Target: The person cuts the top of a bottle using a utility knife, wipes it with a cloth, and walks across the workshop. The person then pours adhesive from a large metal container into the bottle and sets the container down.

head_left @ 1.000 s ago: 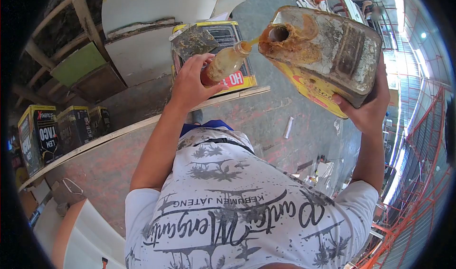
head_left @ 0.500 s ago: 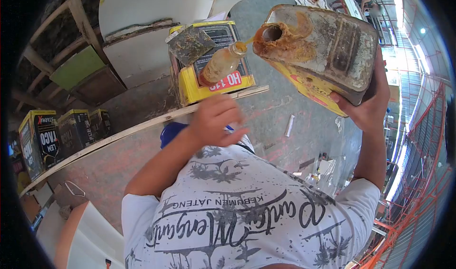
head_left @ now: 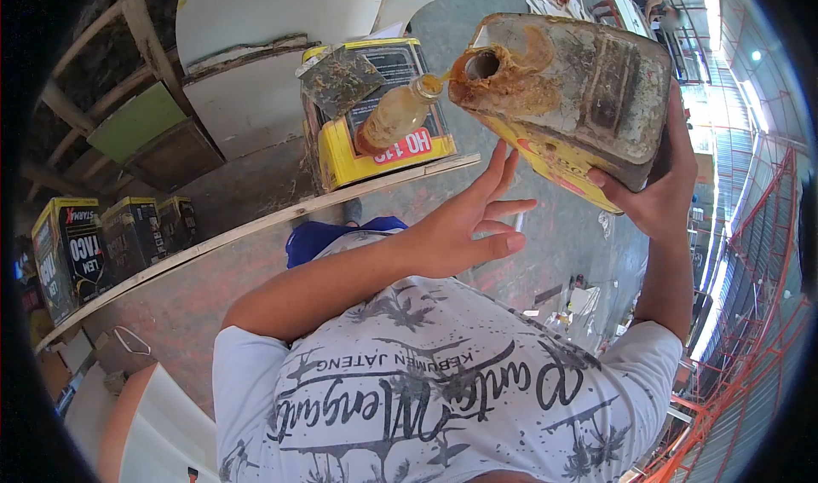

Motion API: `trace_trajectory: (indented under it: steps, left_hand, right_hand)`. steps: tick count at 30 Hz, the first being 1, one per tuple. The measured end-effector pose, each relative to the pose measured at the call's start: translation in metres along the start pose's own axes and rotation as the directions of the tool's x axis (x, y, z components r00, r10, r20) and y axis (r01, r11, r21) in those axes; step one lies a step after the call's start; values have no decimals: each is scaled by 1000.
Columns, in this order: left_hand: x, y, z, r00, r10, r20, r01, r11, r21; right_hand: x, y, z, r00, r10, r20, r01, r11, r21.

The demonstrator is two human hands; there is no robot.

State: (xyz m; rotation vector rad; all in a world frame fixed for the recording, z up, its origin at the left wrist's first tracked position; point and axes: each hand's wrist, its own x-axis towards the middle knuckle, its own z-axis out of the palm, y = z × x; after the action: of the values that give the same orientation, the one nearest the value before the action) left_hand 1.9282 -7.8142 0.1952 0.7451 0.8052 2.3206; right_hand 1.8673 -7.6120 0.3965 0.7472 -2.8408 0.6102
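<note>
R hand has its grip closed on the big can, at the lower corner of its end, thumb on the yellow side, fingers round the far edge. Can is held up in the air, tipped so its spout points at the bottle; top is grimy, w/ brown crust round the hole. Amber liquid bridges spout & bottle mouth. Bottle = clear, stained, reddish-brown nr the base, stands w/o a hand on it, over the printed face of the yellow/blk tin marked HO 113; can't tell exactly what its base sits on. L hand is open, fingers spread, just below the big can's yellow side, fingertips nr it; can't tell if they touch. Dirty scrap sheet lies on the yellow/blk tin, beside bottle. That tin is at the R end of the counter, nr its wooden edge. Further L, same counter: 3 dark tins in a row, nearest one lettered TACO. Green panel behind them.
</note>
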Motion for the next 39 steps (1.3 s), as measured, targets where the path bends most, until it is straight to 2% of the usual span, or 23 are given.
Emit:
trace_trajectory:
  steps: [4,13,19,22,25,28,37,39]
  left_hand:
    - [5,0,1,1000,8,-10,-8,998,-63]
    - [9,6,3,999,-8,-37,5,998,-63]
    - [11,4,2,994,-80,-79,83,996,32]
    - [12,0,2,989,-40,-139,67,980,188]
    - [13,0,1,986,-26,-165,59,978,198]
    - [15,5,1,986,-87,-145,106,986,127]
    - [18,6,4,990,-75,-121,103,963,250]
    - [20,-2,3,992,-15,-129,53,954,295]
  right_hand:
    - [2,-2,0,1000,15,10,-16,999,40]
    - [1,-1,1,999,28,-31,-26,997,69]
    - [4,-3,1,1000,15,-7,-15,1000,26]
    - [5,-4,-4,1000,9,30,-8,999,-32]
    - [6,-4,-6,999,-1,42,5,997,-81]
    - [5,-3,-8,999,-14,39,19,991,-136]
    - [9,-11,-13,998,-18,54,30,973,-227]
    - [10,-11,-15,998,-19,56,32,970,-242]
